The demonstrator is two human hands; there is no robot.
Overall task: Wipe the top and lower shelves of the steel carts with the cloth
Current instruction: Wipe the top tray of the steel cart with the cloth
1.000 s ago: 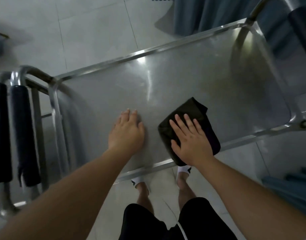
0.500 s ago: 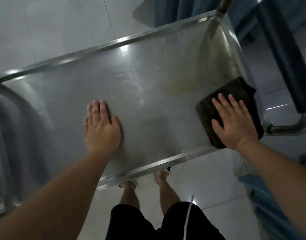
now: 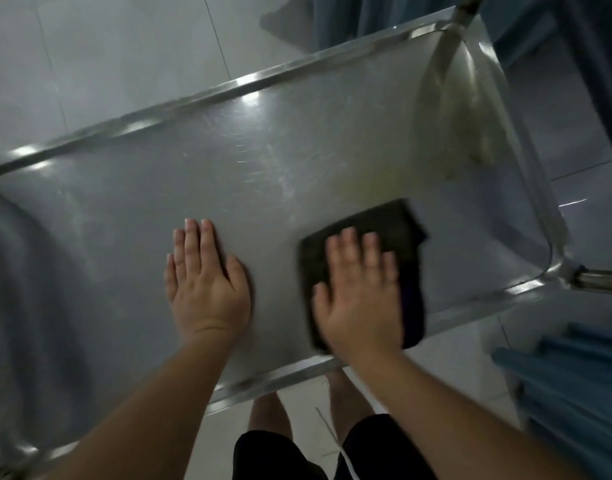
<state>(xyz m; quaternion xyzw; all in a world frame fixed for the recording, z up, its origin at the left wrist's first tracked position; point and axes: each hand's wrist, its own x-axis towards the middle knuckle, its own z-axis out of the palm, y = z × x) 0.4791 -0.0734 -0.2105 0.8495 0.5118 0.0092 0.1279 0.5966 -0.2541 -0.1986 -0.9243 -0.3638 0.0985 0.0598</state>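
Observation:
The steel cart's top shelf (image 3: 263,174) fills the middle of the view, with a raised rim all round. A dark folded cloth (image 3: 394,230) lies on it near the front edge, right of centre. My right hand (image 3: 360,292) presses flat on the cloth with straight fingers. My left hand (image 3: 204,282) rests flat on the bare steel just left of the cloth, fingers straight. A dull yellowish smear shows on the shelf towards the far right corner. The lower shelf is hidden beneath the top one.
The cart's handle bar (image 3: 602,278) juts out at the right end. Blue fabric (image 3: 574,375) lies at the lower right, and more blue cloth hangs beyond the far right corner. Pale floor tiles (image 3: 107,64) surround the cart. My legs stand at its front edge.
My right hand has slid the cloth from the shelf's right end back leftwards towards the middle. My left hand has stayed flat on the steel.

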